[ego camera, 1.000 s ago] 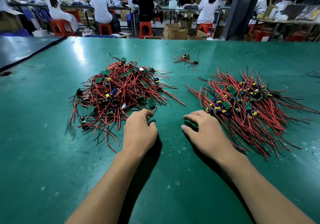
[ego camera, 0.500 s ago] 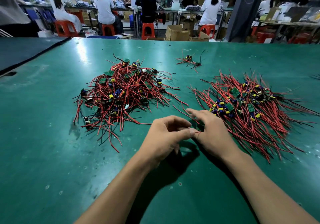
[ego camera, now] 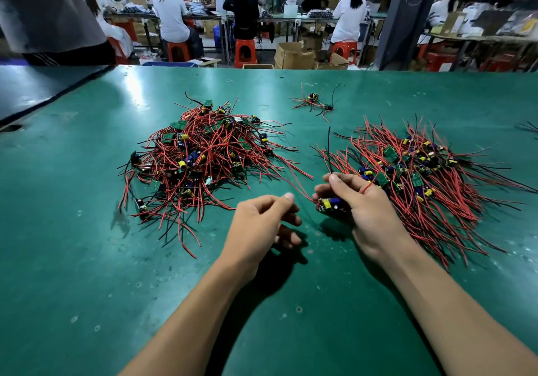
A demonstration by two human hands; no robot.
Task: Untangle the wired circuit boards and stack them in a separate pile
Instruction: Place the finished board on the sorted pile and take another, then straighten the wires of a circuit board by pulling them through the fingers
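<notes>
Right hand [ego camera: 368, 212]: fingers [ego camera: 343, 182] curled round one circuit board [ego camera: 329, 203], which casts its shadow on the bench [ego camera: 87, 259] below. Its black wire [ego camera: 329, 148] stands up out of the grip, and a red wire [ego camera: 367, 187] loops over the forefinger.

Left hand [ego camera: 259, 224]: fingers curled, thumb tip against forefinger. Cannot tell whether a wire sits in that pinch.

The hands are apart, between the tangled pile [ego camera: 203, 157] on the left and the combed-out pile [ego camera: 422, 177] on the right. A small cluster [ego camera: 313, 103] lies farther back.

Bench top green, scuffed. Behind it, workers in white caps sit on orange stools [ego camera: 246, 52] at other benches, with cardboard boxes [ego camera: 291, 55] on the floor.

Half a second earlier the fingertips of both hands met. Now they are separated, and the board shows in the right hand.
</notes>
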